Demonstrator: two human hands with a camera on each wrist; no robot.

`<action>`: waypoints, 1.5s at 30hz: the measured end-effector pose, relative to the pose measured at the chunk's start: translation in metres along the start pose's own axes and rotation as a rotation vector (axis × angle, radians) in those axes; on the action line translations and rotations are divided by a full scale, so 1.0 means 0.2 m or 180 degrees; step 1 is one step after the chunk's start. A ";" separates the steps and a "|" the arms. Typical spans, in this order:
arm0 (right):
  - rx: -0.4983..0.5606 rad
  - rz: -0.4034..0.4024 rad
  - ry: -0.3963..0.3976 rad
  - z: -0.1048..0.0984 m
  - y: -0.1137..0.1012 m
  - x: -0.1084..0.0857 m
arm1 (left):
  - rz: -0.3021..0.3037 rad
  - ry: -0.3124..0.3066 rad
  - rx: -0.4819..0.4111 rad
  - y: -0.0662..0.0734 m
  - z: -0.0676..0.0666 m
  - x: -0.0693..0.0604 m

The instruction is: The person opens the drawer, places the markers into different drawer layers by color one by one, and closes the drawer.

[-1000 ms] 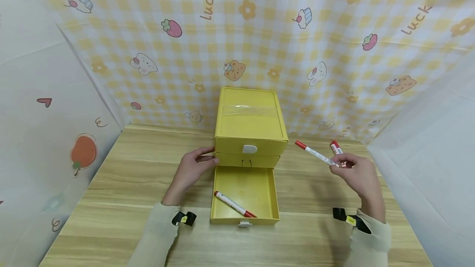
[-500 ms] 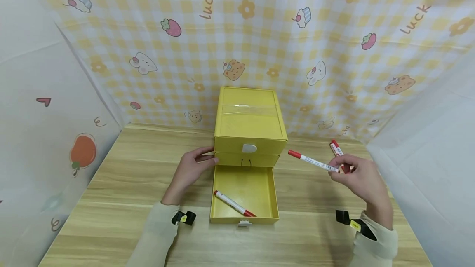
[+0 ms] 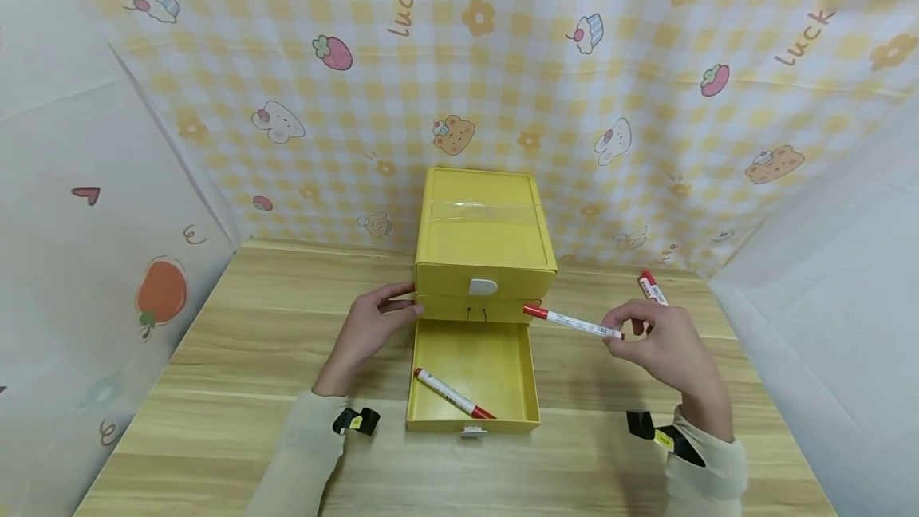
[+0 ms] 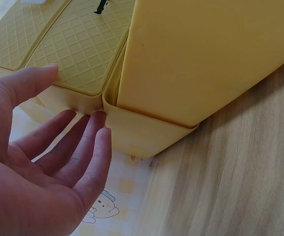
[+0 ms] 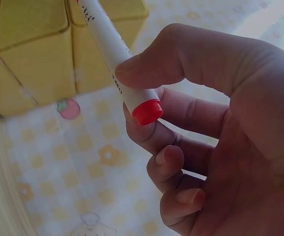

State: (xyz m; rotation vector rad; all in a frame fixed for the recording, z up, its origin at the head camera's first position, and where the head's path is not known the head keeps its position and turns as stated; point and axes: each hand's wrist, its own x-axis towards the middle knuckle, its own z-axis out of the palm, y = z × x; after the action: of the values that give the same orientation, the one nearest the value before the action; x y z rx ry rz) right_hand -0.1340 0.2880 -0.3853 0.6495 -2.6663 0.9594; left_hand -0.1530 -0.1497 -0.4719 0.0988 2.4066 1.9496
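A yellow drawer cabinet [image 3: 483, 222] stands against the back curtain, its bottom drawer [image 3: 502, 357] pulled out. Inside that drawer a red-capped white marker [image 3: 452, 395] lies slantwise. My left hand [image 3: 369, 333] rests at the cabinet's left front corner; in the left wrist view the thumb [image 4: 46, 76] lies on the patterned front and the fingertips meet the side wall. To the right of the cabinet, my right hand [image 3: 664, 345] pinches a second marker [image 3: 577, 325] near its end between thumb and fingers. Its red cap points left, above the drawer's right side.
Farther right on the wooden table [image 3: 301, 286] lies another red marker [image 3: 651, 287], partly hidden behind my right hand. A checked curtain [image 3: 488, 86] closes off the back, with white cloth [image 3: 847, 278] at both sides. A white tab handle [image 3: 474, 432] juts from the drawer front.
My right hand has moved left with its marker, which has swung nearer to level, its cap now near the cabinet's front. The left hand and the open drawer have stayed put.
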 end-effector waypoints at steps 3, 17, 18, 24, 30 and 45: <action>0.0031 -0.0088 -0.0040 0.04 -0.02 0.02 | 0.0000 0.0003 -0.0006 0.00 0.00 0.00; 0.0315 -0.0021 -0.0349 0.23 -0.10 0.08 | -0.0037 0.0045 0.0051 0.00 0.00 0.00; 0.0327 -0.0019 -0.0359 0.24 -0.10 0.08 | -0.0038 0.0046 0.0052 0.00 0.00 0.00; 0.0374 0.0003 -0.0420 0.31 -0.14 0.10 | -0.0046 0.0047 0.0042 0.00 0.00 0.00; 0.0400 0.0004 -0.0490 0.37 -0.18 0.11 | -0.0070 0.0052 0.0049 0.00 0.00 0.00; 0.0201 0.0134 -0.0671 0.48 -0.28 0.12 | -0.0040 0.0046 0.0065 0.00 0.00 0.00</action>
State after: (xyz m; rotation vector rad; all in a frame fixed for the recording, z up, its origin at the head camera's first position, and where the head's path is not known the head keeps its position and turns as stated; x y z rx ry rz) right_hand -0.1346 0.1794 -0.4190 0.7491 -2.8525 1.0433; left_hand -0.1538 -0.1489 -0.4718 0.0702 2.4305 1.9275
